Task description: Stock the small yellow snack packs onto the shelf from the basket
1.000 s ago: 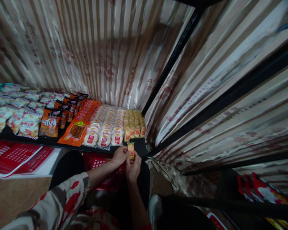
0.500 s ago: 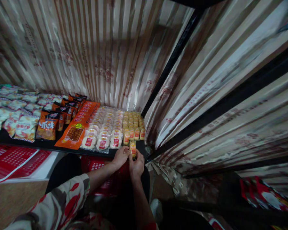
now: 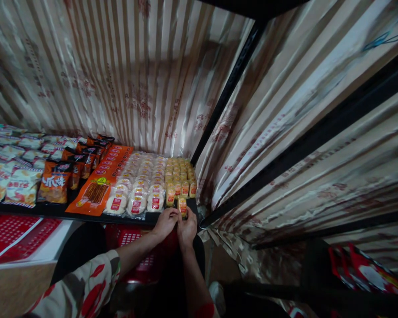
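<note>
A small yellow snack packet [image 3: 182, 205] with an orange-red label stands upright at the front of the black shelf [image 3: 155, 218]. My right hand [image 3: 187, 227] grips its lower part between thumb and fingers. My left hand [image 3: 166, 224] is closed at the packet's left edge, thumb and fingertips pinched together beside my right thumb. Just behind are rows of matching yellow packets [image 3: 179, 174], with one front spot on the right showing bare shelf. To the left lie rows of round white crackers in clear wrappers [image 3: 136, 201].
A flat orange snack bag [image 3: 93, 194], orange-and-black bags [image 3: 55, 181] and white bags [image 3: 23, 185] line the shelf leftward. A red basket [image 3: 131, 238] sits below. Black metal bars [image 3: 305, 141] and a striped curtain [image 3: 146, 66] border the right and back. Red packs [image 3: 365, 267] lie lower right.
The view has shifted slightly, so the shelf and goods appear further left and a little lower. Both hands keep nearly the same hold at the yellow packet.
</note>
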`<state>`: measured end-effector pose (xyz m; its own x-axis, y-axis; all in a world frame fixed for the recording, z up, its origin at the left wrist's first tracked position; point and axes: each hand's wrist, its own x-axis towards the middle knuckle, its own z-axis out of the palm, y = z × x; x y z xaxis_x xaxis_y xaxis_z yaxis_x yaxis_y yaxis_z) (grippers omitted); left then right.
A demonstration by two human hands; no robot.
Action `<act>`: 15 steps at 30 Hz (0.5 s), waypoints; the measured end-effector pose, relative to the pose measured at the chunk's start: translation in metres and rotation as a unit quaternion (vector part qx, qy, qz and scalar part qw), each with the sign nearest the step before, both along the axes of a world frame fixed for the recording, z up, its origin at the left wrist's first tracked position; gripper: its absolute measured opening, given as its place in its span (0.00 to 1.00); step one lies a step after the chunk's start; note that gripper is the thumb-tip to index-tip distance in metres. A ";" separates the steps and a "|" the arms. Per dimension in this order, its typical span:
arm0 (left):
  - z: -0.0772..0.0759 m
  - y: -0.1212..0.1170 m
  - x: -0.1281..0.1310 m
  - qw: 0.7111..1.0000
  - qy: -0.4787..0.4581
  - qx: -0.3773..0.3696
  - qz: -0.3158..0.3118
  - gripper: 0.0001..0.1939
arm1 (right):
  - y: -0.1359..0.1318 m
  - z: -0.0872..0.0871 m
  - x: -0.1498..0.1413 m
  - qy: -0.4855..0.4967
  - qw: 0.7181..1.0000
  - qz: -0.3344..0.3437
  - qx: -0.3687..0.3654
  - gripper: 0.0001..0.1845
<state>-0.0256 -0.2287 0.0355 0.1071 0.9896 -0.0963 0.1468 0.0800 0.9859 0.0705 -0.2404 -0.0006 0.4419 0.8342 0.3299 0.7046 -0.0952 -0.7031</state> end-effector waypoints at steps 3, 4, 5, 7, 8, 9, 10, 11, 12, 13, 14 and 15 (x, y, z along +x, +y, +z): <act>-0.004 0.003 0.002 1.000 0.020 0.011 0.002 0.10 | 0.006 -0.002 0.001 0.018 1.000 0.003 0.004 0.25; -0.005 0.004 0.002 0.999 0.030 0.019 0.006 0.10 | 0.008 -0.003 0.001 0.021 1.000 0.002 0.006 0.25; -0.006 0.005 0.002 0.999 0.040 0.028 0.011 0.11 | 0.009 -0.003 0.000 0.023 1.000 0.001 0.006 0.25; -0.008 0.004 0.000 0.997 0.060 0.049 0.026 0.12 | 0.013 -0.004 -0.001 0.027 1.000 -0.002 0.007 0.25; -0.008 0.004 -0.001 0.995 0.067 0.061 0.032 0.13 | 0.015 -0.003 -0.001 0.029 1.000 -0.004 0.008 0.25; -0.008 0.003 -0.002 0.994 0.071 0.075 0.036 0.13 | 0.016 -0.003 -0.002 0.033 0.999 -0.006 0.008 0.26; -0.008 0.002 -0.003 0.992 0.074 0.089 0.039 0.14 | 0.018 -0.003 -0.003 0.036 0.999 -0.007 0.010 0.26; -0.008 0.002 -0.004 0.991 0.076 0.102 0.041 0.14 | 0.020 -0.003 -0.003 0.038 0.999 -0.009 0.014 0.26; -0.008 0.002 -0.005 0.990 0.078 0.110 0.043 0.15 | 0.021 -0.003 -0.003 0.037 0.999 -0.010 0.019 0.26; -0.008 0.001 -0.006 0.989 0.080 0.115 0.046 0.15 | 0.023 -0.004 -0.004 0.035 0.999 -0.011 0.026 0.25; -0.008 0.001 -0.006 0.989 0.082 0.116 0.051 0.15 | 0.025 -0.004 -0.004 0.031 0.999 -0.011 0.034 0.25; -0.009 0.002 -0.006 0.988 0.084 0.115 0.055 0.15 | 0.027 -0.005 -0.004 0.028 0.999 -0.010 0.042 0.25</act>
<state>-0.0319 -0.2270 0.0267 -0.0016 0.9920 0.1260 0.3125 -0.1192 0.9424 0.0670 -0.2136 -0.0060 0.4783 0.7950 0.3731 0.6629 -0.0482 -0.7472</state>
